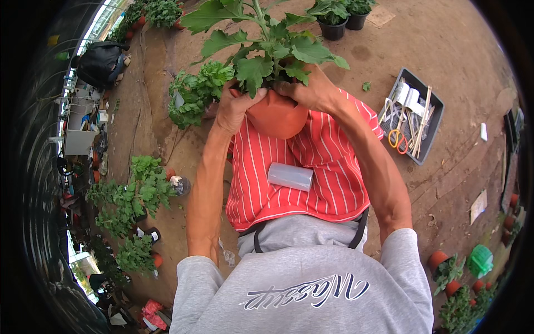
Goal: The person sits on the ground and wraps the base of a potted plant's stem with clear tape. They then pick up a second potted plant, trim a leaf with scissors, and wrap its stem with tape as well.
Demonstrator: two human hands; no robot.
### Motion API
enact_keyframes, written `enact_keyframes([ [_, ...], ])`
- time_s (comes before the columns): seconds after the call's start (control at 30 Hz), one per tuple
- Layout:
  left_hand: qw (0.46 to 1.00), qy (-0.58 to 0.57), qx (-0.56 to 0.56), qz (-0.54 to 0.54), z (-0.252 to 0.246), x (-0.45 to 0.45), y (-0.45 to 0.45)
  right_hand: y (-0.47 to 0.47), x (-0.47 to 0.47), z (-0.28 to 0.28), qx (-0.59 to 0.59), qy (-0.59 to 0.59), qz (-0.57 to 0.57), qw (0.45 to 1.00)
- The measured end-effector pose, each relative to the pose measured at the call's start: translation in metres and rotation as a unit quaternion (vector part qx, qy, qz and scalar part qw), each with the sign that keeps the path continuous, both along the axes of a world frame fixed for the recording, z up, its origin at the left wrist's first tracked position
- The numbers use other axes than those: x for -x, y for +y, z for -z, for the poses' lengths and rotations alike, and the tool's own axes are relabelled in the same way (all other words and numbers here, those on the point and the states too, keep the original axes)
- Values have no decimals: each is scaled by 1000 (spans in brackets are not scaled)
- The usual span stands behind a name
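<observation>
A leafy green potted plant stands in a terracotta-coloured pot, which rests tilted on my lap over a red striped apron. Around the pot's left rim my left hand is closed, its thumb at the base of the leaves. My right hand grips the opposite side of the rim, thumb inward and close to the other thumb. Leaves hide most of the fingers and the pot's far side. Below the pot, a roll of clear plastic film lies on the apron.
To the right, a dark grey tray holds scissors, wooden sticks and white rolls. Potted plants stand left, beyond and lower right. A person in dark clothing crouches at the far left.
</observation>
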State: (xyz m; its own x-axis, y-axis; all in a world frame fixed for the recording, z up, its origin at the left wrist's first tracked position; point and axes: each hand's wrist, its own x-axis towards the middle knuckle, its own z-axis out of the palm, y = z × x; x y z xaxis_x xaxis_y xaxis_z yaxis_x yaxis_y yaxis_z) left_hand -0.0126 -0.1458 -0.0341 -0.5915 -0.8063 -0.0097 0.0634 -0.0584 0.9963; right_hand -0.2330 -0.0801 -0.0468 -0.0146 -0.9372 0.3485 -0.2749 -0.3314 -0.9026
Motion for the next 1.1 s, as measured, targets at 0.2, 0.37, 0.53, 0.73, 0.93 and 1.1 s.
enact_keyframes([
  [0.2,1000,4,-10,6,-2,1,-4,21,-7,-25,12,-25,91,995],
  [0.37,1000,-2,2,5,-2,-1,-4,46,-16,-10,-3,-191,103,976],
  [0.53,1000,18,2,2,5,0,-7,36,-45,8,47,-116,134,983],
  [0.73,997,57,-33,-45,-10,4,3,17,-51,-6,11,-42,161,986],
  [0.93,995,62,-34,-72,-9,10,8,11,-33,-16,17,-8,85,996],
  [1.1,994,52,-94,-20,6,-10,-15,8,-30,-24,-31,16,43,998],
])
